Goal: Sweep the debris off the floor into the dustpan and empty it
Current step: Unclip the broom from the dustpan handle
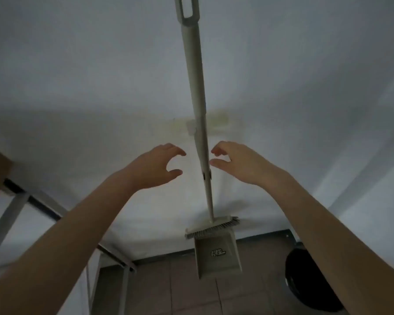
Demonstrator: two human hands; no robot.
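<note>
1. Tool position. I see the broom handle (197, 94) standing nearly upright against the white wall (77, 76), in the centre of the view and on the far side of both hands. Its top end carries a slotted hanging loop at the upper edge of the frame. A small pale bracket (192, 128) sits on the wall just behind the handle, with a yellowish stain around it.

2. Lower assembly. The brush head (212, 225) lies crosswise at the foot of the handle, with grey bristles along its edge. The dustpan (216, 255) sits directly below it, touching the brush head. Its flat back faces me and carries a printed mark. Its lower edge is low over the brown tiled floor (187, 296).

3. Left hand. My left hand (155, 165) is raised to the left of the handle, near it but apart. The fingers are loosely curved, the thumb is spread away from them, and the hand holds nothing.

4. Right hand. My right hand (241, 162) is raised to the right of the handle at the same height. The fingers are loosely curved and hold nothing. The thumb tip is just beside the handle; the blur prevents me from confirming contact.

5. Surroundings. A black round bin (305, 283) stands on the floor to the right of the dustpan, partly behind my right forearm. A grey metal frame (11, 214) stands along the wall at the left.
</note>
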